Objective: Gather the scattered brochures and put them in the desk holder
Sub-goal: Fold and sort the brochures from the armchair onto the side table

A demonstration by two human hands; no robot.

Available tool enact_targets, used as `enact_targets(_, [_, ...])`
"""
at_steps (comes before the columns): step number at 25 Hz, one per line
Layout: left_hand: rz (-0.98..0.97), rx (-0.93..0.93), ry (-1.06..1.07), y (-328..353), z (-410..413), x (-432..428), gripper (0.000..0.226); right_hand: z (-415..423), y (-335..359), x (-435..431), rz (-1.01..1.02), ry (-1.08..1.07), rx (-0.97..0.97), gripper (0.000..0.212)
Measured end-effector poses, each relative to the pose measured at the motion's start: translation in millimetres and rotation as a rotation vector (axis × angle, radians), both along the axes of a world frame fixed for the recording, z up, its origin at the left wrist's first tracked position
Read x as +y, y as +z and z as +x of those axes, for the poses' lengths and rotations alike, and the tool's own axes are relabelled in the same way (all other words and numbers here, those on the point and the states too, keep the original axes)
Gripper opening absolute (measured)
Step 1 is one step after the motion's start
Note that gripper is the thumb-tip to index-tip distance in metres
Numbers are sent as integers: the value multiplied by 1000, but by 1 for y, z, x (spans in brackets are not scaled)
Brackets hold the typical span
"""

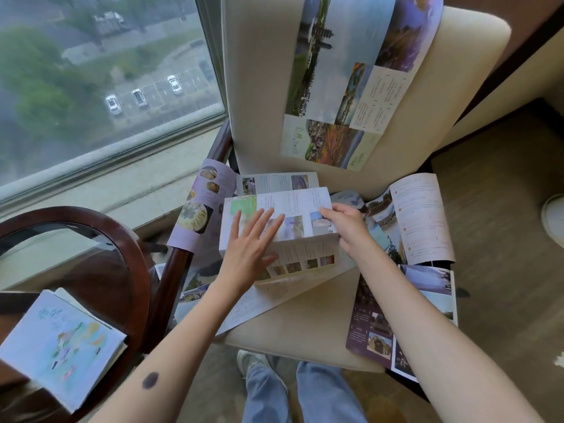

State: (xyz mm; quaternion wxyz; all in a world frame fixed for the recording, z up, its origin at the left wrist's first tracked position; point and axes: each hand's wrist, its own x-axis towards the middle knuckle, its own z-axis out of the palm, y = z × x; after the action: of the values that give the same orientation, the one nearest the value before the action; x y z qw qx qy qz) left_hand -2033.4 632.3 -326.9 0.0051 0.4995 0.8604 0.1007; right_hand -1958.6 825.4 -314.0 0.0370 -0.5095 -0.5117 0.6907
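Left hand (248, 239) flat, fingers spread, pressing the folded brochure (279, 222) on the chair seat (305, 325). Right hand (345, 222) pinches its right edge.

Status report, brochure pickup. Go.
Left hand flat on folded brochure, right hand pinching its edge. Other brochures loose on chair. Holder not in view.

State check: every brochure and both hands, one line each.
White brochure: partly folded, under both hands.
Left hand: flat, fingers spread, pressing it.
Right hand: pinching its right edge.
Landscape brochure: unfolded against chair back.
Food brochure: draped over armrest.
Dark brochure: open on seat edge.
Map booklet: closed on table.
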Motion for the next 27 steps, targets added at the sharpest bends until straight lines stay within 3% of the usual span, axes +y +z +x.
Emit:
enact_targets(3, [41,-104,30,2,-7,10,46,0,-2,5,67,29,0,17])
enact_targets(6, [173,-221,130,8,-22,9,27,14,-11,10,249,55,-59,30])
enact_targets(9, [228,-447,334,18,-40,9,20,44,-27,11,375,204,-97,26])
enact_targets(12, [226,-606,331,27,-59,14,16,62,-42,9,521,543,-198,48])
enact_targets(16, [176,-684,233,35,-73,20,7,48,-40,12,681,530,-171,59])
enact_targets(21, [183,-781,209,41,-83,18,22,27,-31,18,671,516,-111,31])
enact_targets(24, [154,-710,283,38,-79,20,9,28,-27,17,559,462,-52,19])
enact_targets(27, [44,-377,266,32,-70,27,65,32,-20,19,468,406,27,17])
